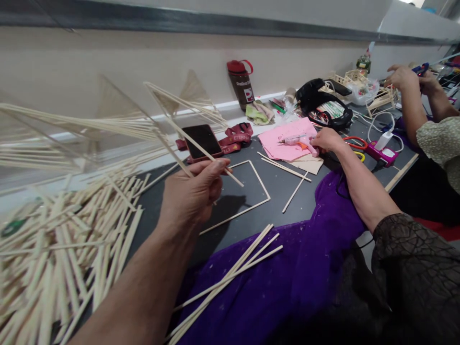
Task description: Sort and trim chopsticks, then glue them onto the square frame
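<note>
My left hand (196, 189) is raised over the grey table, pinching a thin wooden stick frame (194, 142). Its sticks slant up to the left and join in a corner. Below it, more sticks lie on the table as a partial rectangle (260, 179), partly hidden by the hand. My right hand (328, 141) reaches across to a pink glue gun (298, 140), its fingers closed at the handle. The gun rests on pink sheets (280, 134). Loose sticks (283, 167) lie nearby, and several (230, 273) rest on the purple cloth (273, 282) in front of me.
A large heap of wooden sticks (68, 249) covers the left side. Along the wall stand stick-and-mesh pieces (118, 105) and a bottle (241, 84). A phone (201, 141), headphones (325, 105) and a purple power strip (383, 151) lie about. Another person's hands (406, 79) work at right.
</note>
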